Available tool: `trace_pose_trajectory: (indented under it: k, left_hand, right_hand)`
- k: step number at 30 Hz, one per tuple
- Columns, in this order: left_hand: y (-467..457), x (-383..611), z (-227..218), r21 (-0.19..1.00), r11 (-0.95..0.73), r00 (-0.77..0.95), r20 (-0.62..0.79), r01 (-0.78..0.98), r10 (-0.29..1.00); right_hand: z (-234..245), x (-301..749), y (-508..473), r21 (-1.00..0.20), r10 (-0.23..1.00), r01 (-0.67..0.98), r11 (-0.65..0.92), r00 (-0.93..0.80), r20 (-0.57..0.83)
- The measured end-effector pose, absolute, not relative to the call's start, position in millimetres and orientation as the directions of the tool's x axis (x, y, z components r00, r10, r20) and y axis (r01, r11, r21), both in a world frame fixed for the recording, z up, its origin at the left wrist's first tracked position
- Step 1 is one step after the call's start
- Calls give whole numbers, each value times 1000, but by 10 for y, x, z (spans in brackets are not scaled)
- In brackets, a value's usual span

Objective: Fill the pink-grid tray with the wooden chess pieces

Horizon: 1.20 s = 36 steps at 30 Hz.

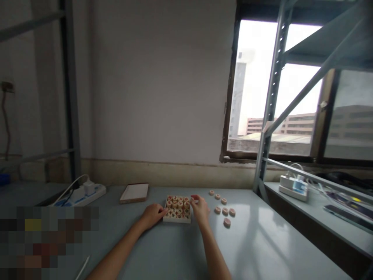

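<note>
A small square wooden box point(177, 220) sits on the grey table point(262, 249), filled with rows of round chess-like discs point(177, 205). My left hand point(153, 215) rests against the box's left side, fingers curled on its edge. My right hand point(199, 209) is at the box's right side, its fingertips pinched at the upper right corner on what looks like one disc. Several loose round discs point(225, 212) lie on the table just right of my right hand.
The box's flat lid point(134, 193) lies to the back left. A white power strip point(84, 192) with cables sits further left. A metal shelf frame point(271, 101) stands at the right, with a charger block point(293, 186) and a phone point(346, 212) on its lower shelf.
</note>
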State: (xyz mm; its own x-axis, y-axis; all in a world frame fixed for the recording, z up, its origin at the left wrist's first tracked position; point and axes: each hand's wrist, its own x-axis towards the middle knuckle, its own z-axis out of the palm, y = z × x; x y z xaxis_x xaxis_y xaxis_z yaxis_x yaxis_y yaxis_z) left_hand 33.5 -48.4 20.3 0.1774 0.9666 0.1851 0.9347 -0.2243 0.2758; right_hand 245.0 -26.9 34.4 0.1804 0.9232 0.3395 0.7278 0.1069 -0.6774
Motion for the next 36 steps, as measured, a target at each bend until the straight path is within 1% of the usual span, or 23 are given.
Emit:
trace_pose_trajectory:
  k: [1,4,7,9,13,15,20,25,27,29,32,34,36]
  left_hand:
    - [-496,337,208,281,-227,179,188,932,966]
    - [-514,336,205,292,-229,179,188,929,966]
    - [-488,303,180,338,-243,191,180,909,965]
    - [-449,258,160,437,-250,211,135,864,968]
    - [-401,168,151,717,-193,299,-23,670,954]
    - [-409,148,167,782,-181,330,-33,596,943]
    - [-431,157,185,808,-166,314,-24,565,949]
    - [-404,171,155,801,-160,290,-18,578,957]
    - [-403,173,161,797,-166,296,-17,581,955]
    - [-410,175,176,794,-164,294,-20,585,955]
    - [-420,182,197,784,-151,286,-35,602,958]
    - [-422,191,211,775,-141,284,-52,617,957]
    - [-424,203,226,768,-144,291,-57,624,955]
  right_hand:
    - [369,2387,-289,-692,923,701,172,131,362]
    - [404,2190,-357,-669,887,642,375,-39,461]
    - [379,2028,-411,-665,863,578,474,-152,482]
    - [343,1958,-422,-653,853,571,497,-181,490]
    - [283,1904,-421,-582,840,635,508,-219,496]
    - [269,1894,-428,-530,834,671,518,-257,489]
    - [250,1850,-445,-413,806,722,556,-345,481]
    - [229,1828,-450,-357,809,757,548,-370,456]
    - [229,1836,-465,-353,809,760,546,-368,459]
    - [241,1856,-487,-357,800,758,546,-346,490]
    - [280,1912,-506,-378,800,772,511,-265,539]
    - [312,1956,-500,-405,824,796,450,-195,533]
    - [335,1988,-483,-429,862,816,388,-156,483]
